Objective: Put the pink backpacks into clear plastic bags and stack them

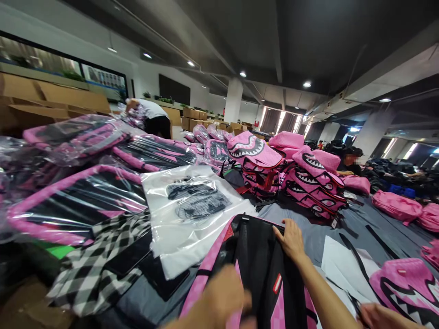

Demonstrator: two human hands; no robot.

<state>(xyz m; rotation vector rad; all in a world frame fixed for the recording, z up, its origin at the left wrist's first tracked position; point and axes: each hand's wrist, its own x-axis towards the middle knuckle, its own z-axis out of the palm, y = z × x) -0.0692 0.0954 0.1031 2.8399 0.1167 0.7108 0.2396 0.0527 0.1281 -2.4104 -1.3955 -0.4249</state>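
Note:
A pink and black backpack [255, 256] lies in front of me with its black strap side up and a small red label on one strap. My right hand [291, 240] grips its top edge, the thumb lying on the black panel. Over the lower left part of the pack is my left hand [222, 294], smeared by motion, so its fingers cannot be made out. Just beyond the pack, clear plastic bags [192, 205] with black print lie in a stack.
Bagged pink backpacks [78, 201] are heaped at left, beside a black-and-white checked cloth [103, 260]. Shark-mouth backpacks [308, 183] are stacked ahead. A co-worker's hand [380, 315] holds a dark tool at lower right. Another person [151, 114] bends over near cardboard boxes.

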